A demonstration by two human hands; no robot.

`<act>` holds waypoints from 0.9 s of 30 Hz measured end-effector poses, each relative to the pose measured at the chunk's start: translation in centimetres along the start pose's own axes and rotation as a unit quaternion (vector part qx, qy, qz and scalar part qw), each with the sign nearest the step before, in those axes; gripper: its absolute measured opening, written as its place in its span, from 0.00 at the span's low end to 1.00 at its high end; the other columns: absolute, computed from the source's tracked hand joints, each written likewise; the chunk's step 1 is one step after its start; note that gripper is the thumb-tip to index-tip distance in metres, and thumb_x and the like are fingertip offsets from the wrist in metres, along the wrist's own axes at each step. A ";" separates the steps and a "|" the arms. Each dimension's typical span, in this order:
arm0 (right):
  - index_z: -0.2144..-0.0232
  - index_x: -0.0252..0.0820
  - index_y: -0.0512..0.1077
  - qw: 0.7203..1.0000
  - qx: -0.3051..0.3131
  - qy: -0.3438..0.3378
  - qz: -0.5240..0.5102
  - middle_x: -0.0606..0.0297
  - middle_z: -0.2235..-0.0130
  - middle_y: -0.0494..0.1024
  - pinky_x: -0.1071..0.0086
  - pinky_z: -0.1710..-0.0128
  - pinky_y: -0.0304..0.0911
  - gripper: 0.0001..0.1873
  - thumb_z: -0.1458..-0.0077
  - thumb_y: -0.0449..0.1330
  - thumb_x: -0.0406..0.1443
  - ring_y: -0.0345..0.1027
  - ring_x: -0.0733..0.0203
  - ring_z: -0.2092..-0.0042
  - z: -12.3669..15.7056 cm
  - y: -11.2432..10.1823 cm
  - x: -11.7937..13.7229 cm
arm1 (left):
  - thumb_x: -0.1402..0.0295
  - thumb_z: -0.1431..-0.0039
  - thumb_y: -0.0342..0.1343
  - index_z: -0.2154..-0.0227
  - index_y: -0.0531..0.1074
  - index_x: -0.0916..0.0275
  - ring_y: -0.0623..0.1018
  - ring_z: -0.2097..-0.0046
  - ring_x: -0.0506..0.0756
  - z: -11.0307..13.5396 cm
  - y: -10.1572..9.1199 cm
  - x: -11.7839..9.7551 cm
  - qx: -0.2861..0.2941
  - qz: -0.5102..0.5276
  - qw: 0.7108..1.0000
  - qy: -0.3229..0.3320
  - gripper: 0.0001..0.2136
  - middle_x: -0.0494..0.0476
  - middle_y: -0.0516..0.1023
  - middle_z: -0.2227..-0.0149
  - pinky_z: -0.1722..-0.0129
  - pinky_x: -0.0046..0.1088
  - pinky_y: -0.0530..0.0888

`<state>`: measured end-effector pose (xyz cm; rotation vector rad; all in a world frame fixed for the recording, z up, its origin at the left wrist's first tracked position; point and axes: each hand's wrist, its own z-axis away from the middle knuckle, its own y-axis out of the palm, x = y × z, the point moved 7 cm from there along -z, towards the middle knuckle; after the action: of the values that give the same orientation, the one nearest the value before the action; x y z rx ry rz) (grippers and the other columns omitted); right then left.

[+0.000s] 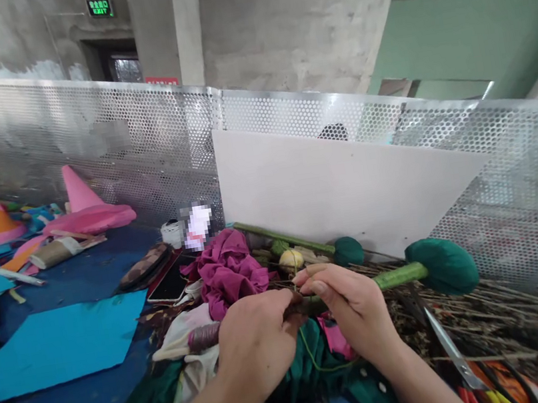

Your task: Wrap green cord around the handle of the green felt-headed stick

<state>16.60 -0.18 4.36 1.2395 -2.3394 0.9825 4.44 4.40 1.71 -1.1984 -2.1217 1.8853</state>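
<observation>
A stick wrapped in green [401, 274], with a dark green cloth-covered knob [443, 266] at its right end, runs level between my hands. My left hand [259, 337] is closed around its left part. Fingers of my right hand [348, 304] are pinched together at the stick, close to the left fingertips; a thin yellow-green thread [318, 362] hangs in a loop below them. Left of my left hand a purple-wrapped piece [204, 336] sticks out; whether it belongs to the same stick is hidden. Dark green cloth [301, 385] and a pink scrap [336, 336] lie beneath.
Behind my hands are magenta cloth [228, 268] and another green stick [284, 234]. Scissors [449, 343] lie right, by dry twigs [507, 307]. Blue sheet [68, 342], phone [168, 287] and pink felt hat [88, 208] are left. A white board [327, 186] leans against perforated metal [151, 125].
</observation>
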 end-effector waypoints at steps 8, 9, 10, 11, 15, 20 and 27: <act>0.71 0.42 0.75 0.995 0.016 0.100 0.019 0.64 0.64 0.81 0.71 0.60 0.66 0.14 0.36 0.53 0.38 0.75 0.60 0.61 0.1 -0.3 -2.6 | 0.73 0.44 0.55 0.67 0.75 0.55 0.78 0.66 0.58 0.8 0.2 -1.5 -0.093 -0.041 0.985 0.139 0.06 0.49 0.80 0.69 0.68 0.32 0.66; 0.72 0.42 0.75 0.993 0.024 0.113 0.023 0.64 0.65 0.81 0.72 0.61 0.66 0.15 0.36 0.53 0.38 0.75 0.60 0.62 0.1 -0.4 -2.9 | 0.73 0.43 0.55 0.65 0.75 0.55 0.78 0.67 0.58 0.9 0.3 -1.7 -0.109 -0.047 0.980 0.159 0.07 0.49 0.80 0.69 0.68 0.32 0.65; 0.72 0.42 0.75 0.991 0.032 0.126 0.026 0.65 0.66 0.81 0.72 0.62 0.66 0.15 0.36 0.53 0.39 0.75 0.60 0.62 0.2 -0.3 -3.2 | 0.73 0.43 0.55 0.62 0.74 0.55 0.78 0.68 0.58 1.1 0.3 -1.9 -0.126 -0.055 0.974 0.179 0.08 0.49 0.79 0.70 0.69 0.33 0.65; 0.72 0.42 0.75 0.989 0.040 0.138 0.028 0.65 0.66 0.81 0.72 0.62 0.65 0.16 0.36 0.53 0.40 0.74 0.60 0.63 0.2 -0.3 -3.4 | 0.73 0.43 0.54 0.61 0.74 0.56 0.77 0.69 0.58 1.3 0.2 -2.1 -0.145 -0.064 0.967 0.199 0.09 0.49 0.79 0.70 0.70 0.33 0.64; 0.72 0.42 0.76 0.984 0.059 0.166 0.024 0.65 0.68 0.80 0.72 0.63 0.64 0.16 0.37 0.53 0.41 0.74 0.60 0.64 0.3 -0.3 -3.7 | 0.75 0.40 0.50 0.60 0.73 0.58 0.74 0.73 0.56 1.8 0.0 -3.2 -0.193 -0.097 0.936 0.277 0.10 0.49 0.77 0.73 0.73 0.32 0.61; 0.73 0.42 0.75 0.982 0.063 0.173 0.032 0.64 0.69 0.80 0.71 0.63 0.64 0.16 0.38 0.53 0.41 0.73 0.59 0.65 0.2 0.0 -3.4 | 0.76 0.41 0.50 0.63 0.74 0.57 0.74 0.72 0.56 1.9 -0.1 -3.5 -0.192 -0.104 0.930 0.295 0.10 0.49 0.77 0.73 0.74 0.32 0.61; 0.79 0.40 0.71 0.967 0.047 0.235 -0.090 0.62 0.68 0.80 0.71 0.64 0.64 0.17 0.40 0.54 0.41 0.73 0.60 0.63 0.1 -2.3 -4.0 | 0.73 0.43 0.56 0.62 0.78 0.54 0.79 0.68 0.54 0.8 -0.7 -1.5 -0.144 -0.058 0.962 0.225 0.10 0.49 0.82 0.68 0.70 0.29 0.69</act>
<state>20.82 1.25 3.05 1.0826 -1.8042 1.1826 4.75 2.94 2.75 -1.3575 -2.1841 1.1412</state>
